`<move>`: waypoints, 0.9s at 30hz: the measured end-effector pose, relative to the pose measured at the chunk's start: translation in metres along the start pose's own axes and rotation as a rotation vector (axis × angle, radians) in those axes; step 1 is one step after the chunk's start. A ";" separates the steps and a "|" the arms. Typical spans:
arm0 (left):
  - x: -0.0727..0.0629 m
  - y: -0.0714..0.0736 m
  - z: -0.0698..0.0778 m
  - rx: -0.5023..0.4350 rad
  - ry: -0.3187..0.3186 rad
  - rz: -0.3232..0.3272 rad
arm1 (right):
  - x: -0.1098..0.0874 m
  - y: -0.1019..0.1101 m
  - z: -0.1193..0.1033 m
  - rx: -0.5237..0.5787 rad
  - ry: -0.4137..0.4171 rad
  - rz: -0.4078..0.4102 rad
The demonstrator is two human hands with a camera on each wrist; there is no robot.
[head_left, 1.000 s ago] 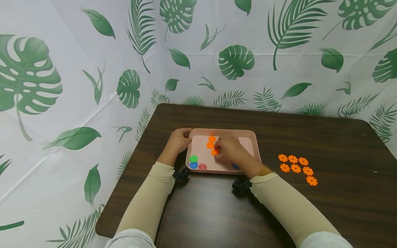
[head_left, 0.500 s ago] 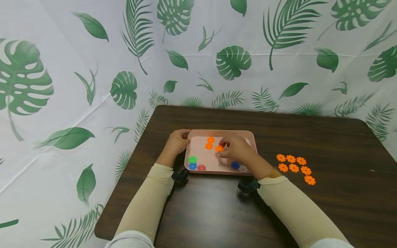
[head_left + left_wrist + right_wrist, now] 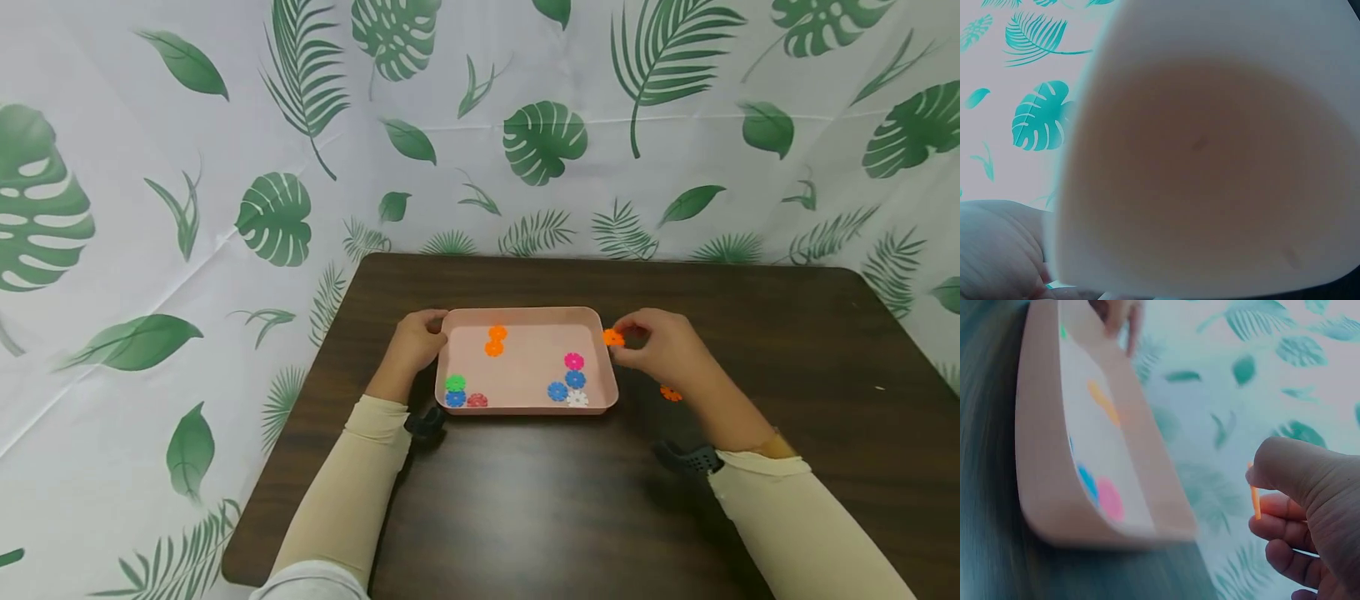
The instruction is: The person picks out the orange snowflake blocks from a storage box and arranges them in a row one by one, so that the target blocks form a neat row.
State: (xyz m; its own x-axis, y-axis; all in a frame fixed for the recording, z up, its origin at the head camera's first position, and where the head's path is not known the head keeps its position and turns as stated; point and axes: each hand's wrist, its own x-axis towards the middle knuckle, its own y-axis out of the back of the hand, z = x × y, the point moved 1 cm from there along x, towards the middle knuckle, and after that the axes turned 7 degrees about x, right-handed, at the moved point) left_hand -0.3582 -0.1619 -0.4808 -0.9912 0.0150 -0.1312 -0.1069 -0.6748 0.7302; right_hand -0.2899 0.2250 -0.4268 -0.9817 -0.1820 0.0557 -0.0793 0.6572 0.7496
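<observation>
My left hand (image 3: 415, 343) holds the left rim of a shallow pink tray (image 3: 525, 410), near its far corner. My right hand (image 3: 666, 348) is just past the tray's right side, in the air. Between thumb and fingertips it pinches an orange flower-shaped disc (image 3: 613, 337), seen edge-on as a thin orange disc (image 3: 1255, 494) in the right wrist view. Inside the tray lie two touching orange discs (image 3: 494, 347), a green disc (image 3: 455, 382) above a blue one (image 3: 455, 399), a red disc (image 3: 477, 401), a pink disc (image 3: 573, 361), two blue discs (image 3: 575, 379) and a white disc (image 3: 577, 399).
Another orange disc (image 3: 671, 393) lies on the dark wooden table (image 3: 510, 500), partly behind the right hand and forearm. A leaf-patterned cloth (image 3: 465, 167) hangs behind and left of the table. A blurred pale-brown shape (image 3: 1204, 169) fills most of the left wrist view.
My right hand has lifted the orange disc from the middle of the tray and carried it rightward past the rim. The left hand stays at the tray. The head view has shifted slightly right.
</observation>
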 end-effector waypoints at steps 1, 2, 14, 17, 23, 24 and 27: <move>0.000 0.001 0.000 -0.003 -0.002 0.000 | -0.007 0.008 0.005 -0.007 -0.009 0.014; -0.001 0.002 0.000 -0.005 -0.004 0.000 | -0.014 0.015 0.010 -0.015 -0.024 0.027; -0.001 0.008 -0.002 0.005 -0.002 0.001 | -0.095 0.034 0.081 -0.180 -0.124 0.122; 0.000 0.006 -0.003 0.008 0.001 -0.002 | -0.105 0.027 0.092 -0.221 -0.126 0.154; 0.000 0.002 -0.002 0.001 0.010 -0.002 | -0.110 0.016 0.100 -0.298 -0.125 0.158; 0.000 0.001 -0.002 0.000 0.009 -0.005 | -0.111 0.015 0.100 -0.315 -0.125 0.156; 0.000 -0.002 0.001 -0.014 0.003 -0.014 | -0.113 0.011 0.101 -0.359 -0.120 0.170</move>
State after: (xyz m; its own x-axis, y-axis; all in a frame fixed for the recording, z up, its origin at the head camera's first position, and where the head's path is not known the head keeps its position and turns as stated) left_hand -0.3583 -0.1597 -0.4813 -0.9894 0.0223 -0.1433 -0.1196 -0.6847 0.7189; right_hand -0.1973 0.3272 -0.4915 -0.9905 0.0072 0.1372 0.1301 0.3696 0.9200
